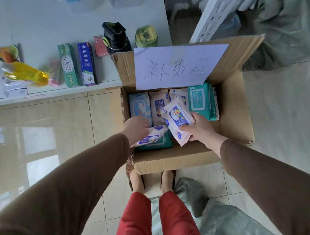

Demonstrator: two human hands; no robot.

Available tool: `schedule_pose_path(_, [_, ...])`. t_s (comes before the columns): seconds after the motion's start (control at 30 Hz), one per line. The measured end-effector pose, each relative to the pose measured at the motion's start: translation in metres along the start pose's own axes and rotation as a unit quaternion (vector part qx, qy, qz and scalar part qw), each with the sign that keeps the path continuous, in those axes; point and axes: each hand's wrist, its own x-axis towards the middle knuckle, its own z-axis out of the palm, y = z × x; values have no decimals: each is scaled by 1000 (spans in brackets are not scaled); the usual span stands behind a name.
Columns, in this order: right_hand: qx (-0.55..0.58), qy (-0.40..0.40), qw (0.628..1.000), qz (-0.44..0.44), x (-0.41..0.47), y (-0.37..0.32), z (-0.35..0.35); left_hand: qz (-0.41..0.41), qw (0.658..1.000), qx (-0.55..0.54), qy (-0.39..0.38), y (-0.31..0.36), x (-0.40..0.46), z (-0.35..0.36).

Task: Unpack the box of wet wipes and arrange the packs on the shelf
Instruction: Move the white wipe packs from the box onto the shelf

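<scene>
The white shelf [55, 91] lies left of the open cardboard box [231, 111], holding toothpaste cartons [77, 65]. A handwritten paper sheet [178, 65] leans on the box's far flap. Inside the box stand wet-wipe packs [201, 100]. The right hand [199, 130] is clamped on a white pack [176, 119] above them; the left hand [135, 128] closes on another white pack [150, 136] near the box's left wall.
</scene>
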Motion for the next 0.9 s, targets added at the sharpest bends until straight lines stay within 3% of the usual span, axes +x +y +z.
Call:
schedule_pose_path(0.23, [-126,-26,981,-144,-128,-154,27,-107,974,-139,146,-95,-190,-111])
schedule_pose_path(0.4, [-28,-58,969,-239,-207,-295,88,-123,930,-223,266,-191,-318,-206])
schedule_pose_path(0.6, [96,-63,941,-319,-276,-453,181,-120,876,-230,406,-318,-439,-299])
schedule_pose_path(0.73, [148,-63,920,-357,-293,-537,230,-128,849,-216,464,-386,-480,-356])
schedule_pose_path(0.9, [221,-54,913,-339,-274,-616,277,-124,826,-213,507,-454,-483,-422])
